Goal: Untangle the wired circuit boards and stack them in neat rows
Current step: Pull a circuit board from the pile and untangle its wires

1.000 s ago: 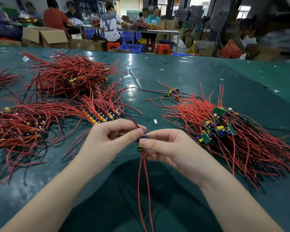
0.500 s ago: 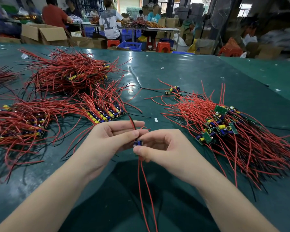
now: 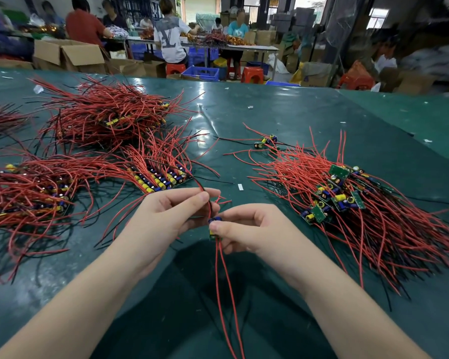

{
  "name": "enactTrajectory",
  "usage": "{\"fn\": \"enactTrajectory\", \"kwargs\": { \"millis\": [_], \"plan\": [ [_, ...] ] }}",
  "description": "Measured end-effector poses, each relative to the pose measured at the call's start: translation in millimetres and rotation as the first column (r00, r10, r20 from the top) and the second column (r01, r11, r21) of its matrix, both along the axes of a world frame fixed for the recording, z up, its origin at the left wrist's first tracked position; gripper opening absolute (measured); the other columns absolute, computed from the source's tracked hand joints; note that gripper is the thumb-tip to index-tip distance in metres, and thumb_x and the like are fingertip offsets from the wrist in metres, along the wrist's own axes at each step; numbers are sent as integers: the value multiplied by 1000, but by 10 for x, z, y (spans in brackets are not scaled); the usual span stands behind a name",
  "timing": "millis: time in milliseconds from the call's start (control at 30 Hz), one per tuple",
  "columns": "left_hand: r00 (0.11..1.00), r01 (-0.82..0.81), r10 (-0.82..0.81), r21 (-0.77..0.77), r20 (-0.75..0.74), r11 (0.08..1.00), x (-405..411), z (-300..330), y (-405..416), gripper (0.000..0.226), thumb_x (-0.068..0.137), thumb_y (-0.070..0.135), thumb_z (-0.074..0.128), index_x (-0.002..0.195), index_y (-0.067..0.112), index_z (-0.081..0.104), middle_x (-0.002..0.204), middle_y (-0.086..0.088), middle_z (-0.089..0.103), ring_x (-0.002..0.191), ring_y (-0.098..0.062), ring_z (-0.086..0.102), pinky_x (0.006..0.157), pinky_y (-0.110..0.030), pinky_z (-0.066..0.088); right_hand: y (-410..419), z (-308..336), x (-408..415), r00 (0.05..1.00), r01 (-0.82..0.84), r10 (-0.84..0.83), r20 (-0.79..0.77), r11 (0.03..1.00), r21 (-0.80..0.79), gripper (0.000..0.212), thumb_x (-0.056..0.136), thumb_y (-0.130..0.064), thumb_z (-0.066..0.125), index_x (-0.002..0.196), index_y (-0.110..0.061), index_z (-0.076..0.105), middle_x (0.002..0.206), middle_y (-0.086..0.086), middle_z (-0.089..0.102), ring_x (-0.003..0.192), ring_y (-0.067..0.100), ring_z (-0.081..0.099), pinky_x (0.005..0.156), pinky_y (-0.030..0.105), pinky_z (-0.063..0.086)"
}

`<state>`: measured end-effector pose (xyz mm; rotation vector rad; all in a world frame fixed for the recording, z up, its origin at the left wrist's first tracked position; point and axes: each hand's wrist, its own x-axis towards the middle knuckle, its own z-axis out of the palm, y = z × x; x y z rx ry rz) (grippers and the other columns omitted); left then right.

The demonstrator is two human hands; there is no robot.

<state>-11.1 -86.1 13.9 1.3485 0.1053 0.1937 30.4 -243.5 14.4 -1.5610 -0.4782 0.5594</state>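
Circuit board [image 3: 214, 228], a small one with blue and yellow parts, sat pinched between the thumb and curled fingers of the right hand [image 3: 254, 229], held above the green table [image 3: 283, 110] near its front edge. Two red wires [image 3: 226, 294] hung from the board down toward the viewer. The left hand [image 3: 166, 216] met it from the other side, its thumb and forefinger closed on the red and black leads [image 3: 210, 203] that rose from the board's top. Behind the left hand lay a neat row of boards [image 3: 161, 181] with wires fanned away. To the right spread a loose tangled pile [image 3: 347, 203] of boards and red wire. More wired heaps [image 3: 106, 117] lay at the far left.
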Motion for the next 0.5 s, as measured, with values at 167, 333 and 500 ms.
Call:
{"fn": "enactTrajectory", "kwargs": {
  "millis": [167, 333, 500],
  "plan": [
    [1000, 18, -18, 31, -2, 999, -11, 11, 23, 21, 78, 17, 60, 89, 11, 77, 77, -8, 73, 74, -15, 69, 71, -19, 54, -22, 15, 17, 1000, -23, 23, 17, 1000, -10, 5, 84, -7, 70, 80, -10, 71, 66, 3, 65, 57, 10, 57, 61, 21, 54],
    [999, 44, -43, 56, -29, 997, -7, 19, 38, 26, 75, 18, 61, 93, 5, 75, 72, -8, 69, 69, -14, 66, 69, -21, 55, -54, 47, 24, 997, -70, 70, -14, 998, -10, 3, 85, -4, 69, 83, -6, 70, 68, 8, 61, 58, 11, 56, 61, 21, 53],
    [994, 88, -87, 20, -62, 996, -19, 21, 35, 21, 74, 18, 61, 82, 9, 79, 69, -8, 68, 66, -13, 64, 67, -21, 56, -94, 80, 41, 993, -115, 114, -8, 992, -52, 3, 85, -7, 68, 85, -5, 70, 68, 8, 58, 59, 11, 59, 64, 23, 53]
  ]
}}
